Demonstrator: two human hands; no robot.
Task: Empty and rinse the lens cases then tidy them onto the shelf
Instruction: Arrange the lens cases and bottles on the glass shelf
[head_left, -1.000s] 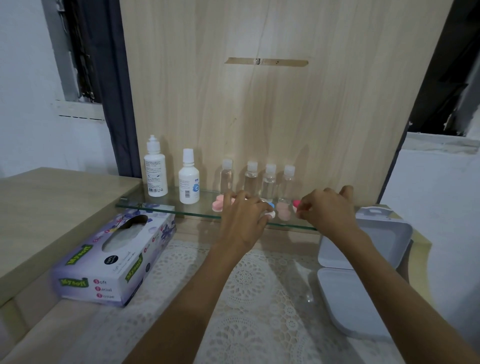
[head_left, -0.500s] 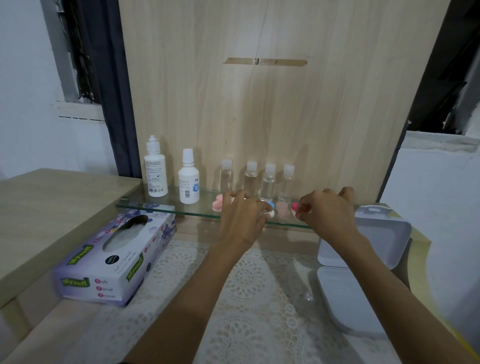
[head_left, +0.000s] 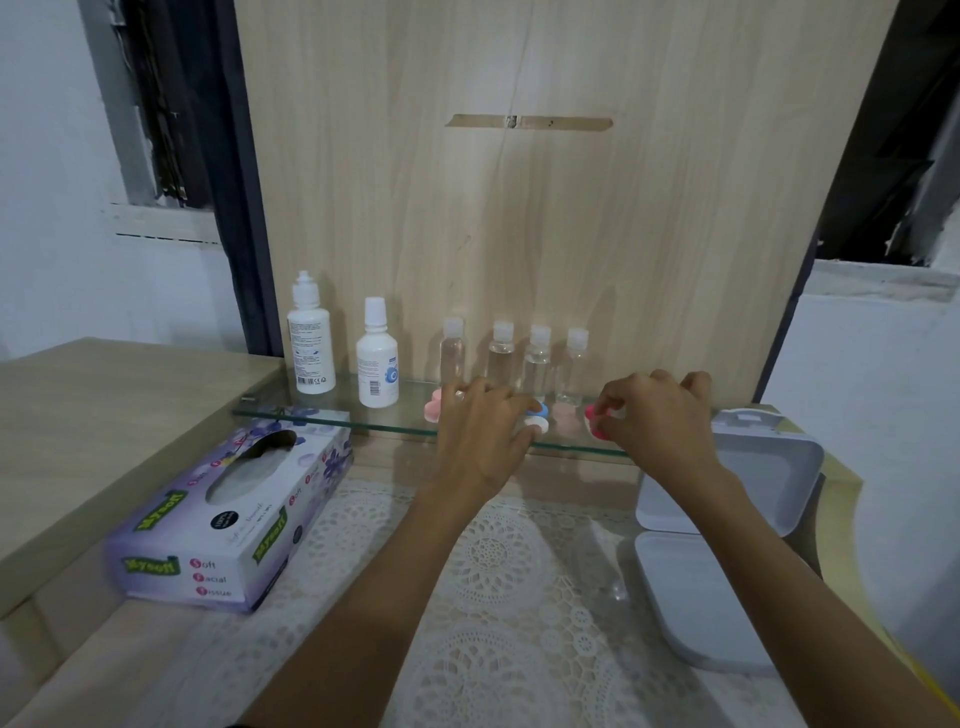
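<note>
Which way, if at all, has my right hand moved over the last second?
No: the right hand still pinches the pink-capped lens case on the glass shelf, just right of the rightmost clear plastic bottle.
</note>
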